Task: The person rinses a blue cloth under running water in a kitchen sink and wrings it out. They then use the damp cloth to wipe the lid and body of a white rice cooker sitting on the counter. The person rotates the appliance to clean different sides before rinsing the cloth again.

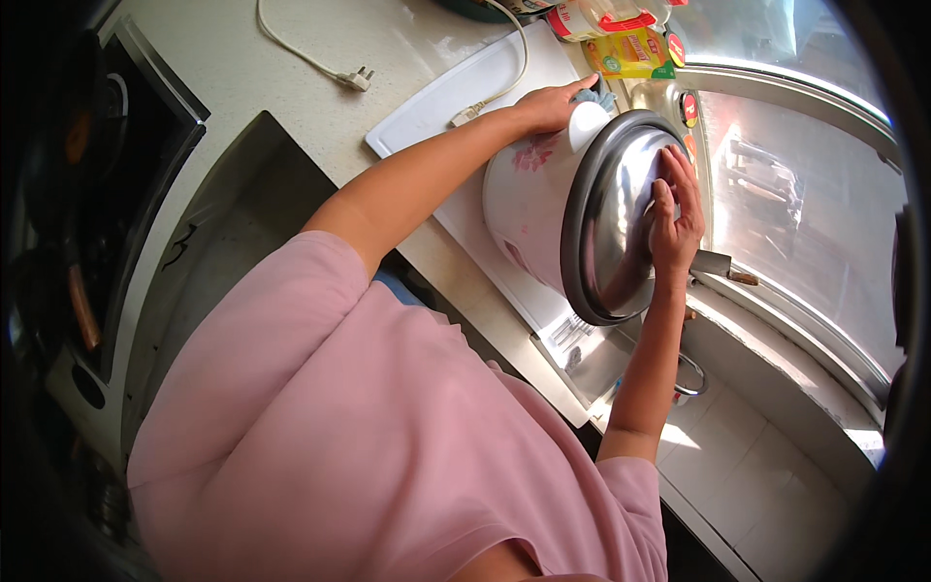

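Observation:
A white rice cooker (520,207) with a pink flower print stands on a white board (414,120) on the counter. Its domed steel lid (618,240) has a dark rim and sits on top. My right hand (676,211) is on the lid, its fingers and thumb bent around the middle, where the palm hides any knob. At the cooker's far side, my left hand (553,105) holds a grey-blue cloth (596,98) beside the white side handle (588,125). A power cord's connector (465,115) lies on the board near my left wrist.
A loose plug (356,78) rests on the counter. Jars and a yellow packet (629,52) line the window side. A cleaver (713,263) is by the window frame, beyond my right wrist. The sink (600,367) adjoins the board. A black cooktop (145,145) is at left.

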